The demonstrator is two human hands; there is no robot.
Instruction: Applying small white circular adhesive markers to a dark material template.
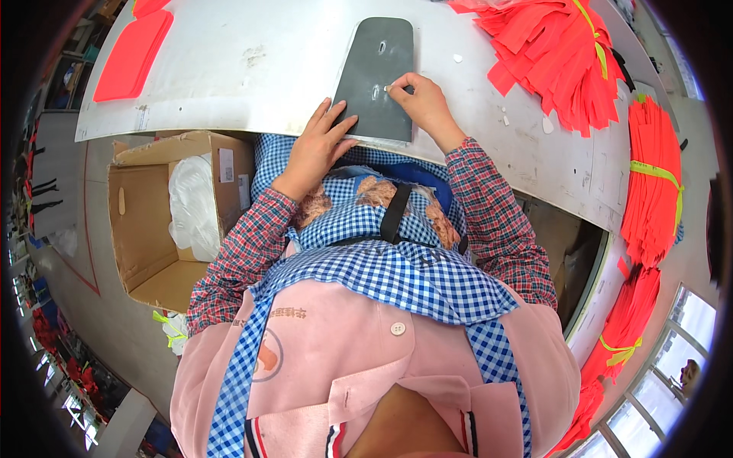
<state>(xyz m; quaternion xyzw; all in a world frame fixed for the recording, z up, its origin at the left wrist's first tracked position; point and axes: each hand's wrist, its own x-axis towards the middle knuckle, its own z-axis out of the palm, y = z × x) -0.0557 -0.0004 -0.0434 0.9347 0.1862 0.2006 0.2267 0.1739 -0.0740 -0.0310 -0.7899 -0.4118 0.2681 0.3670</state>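
Observation:
A dark grey, tapering flat panel (379, 57) lies on the white table, its wider end toward me. Two small slots with whitish smears around them show in its surface. My left hand (317, 145) rests on the panel's near left edge, fingers spread and lying flat. Over the panel's right side, my right hand (421, 105) pinches a small white piece of chalk (387, 88), its tip beside the lower slot. Most of the chalk is hidden by the fingers.
Bundles of red-orange fabric strips (550, 57) tied with yellow ribbon lie at the right. A red-orange stack of pieces (136, 57) is far left. White chips (547, 124) are scattered on the table (221, 91). An open cardboard box (126, 221) with clear plastic stands below left.

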